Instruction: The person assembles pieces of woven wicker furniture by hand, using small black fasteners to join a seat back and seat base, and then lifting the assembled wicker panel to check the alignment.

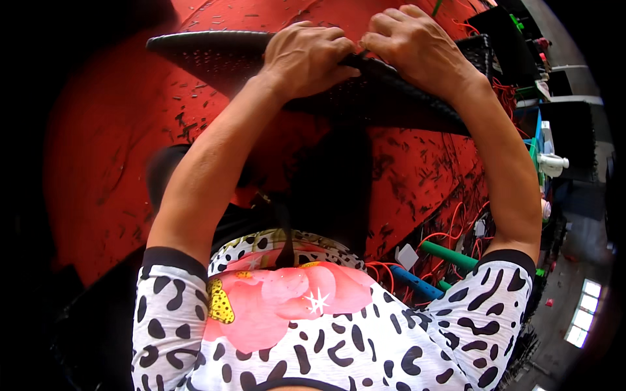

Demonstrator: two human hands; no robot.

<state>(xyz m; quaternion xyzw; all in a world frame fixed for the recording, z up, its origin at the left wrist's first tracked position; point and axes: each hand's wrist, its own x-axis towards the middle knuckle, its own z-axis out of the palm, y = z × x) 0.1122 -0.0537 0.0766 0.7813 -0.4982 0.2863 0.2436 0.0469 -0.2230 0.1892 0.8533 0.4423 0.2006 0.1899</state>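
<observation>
A dark woven panel (218, 57), with small holes showing in its left part, stretches across in front of me above the red floor. My left hand (306, 57) is closed on its upper edge near the middle, fingers curled over it. Close beside it, my right hand (417, 51) is also closed on the same edge, with its fingertips turned toward the left hand. Whether a thin strand lies between the fingertips is too dark to make out. The panel's underside falls in deep shadow.
Short dark scraps lie strewn over the red floor covering (117, 163). At the right are tangled orange cords (450, 225), a green tube (448, 255), a blue tube (416, 281) and a white fitting (553, 164). A bright window (584, 313) shows at the far right.
</observation>
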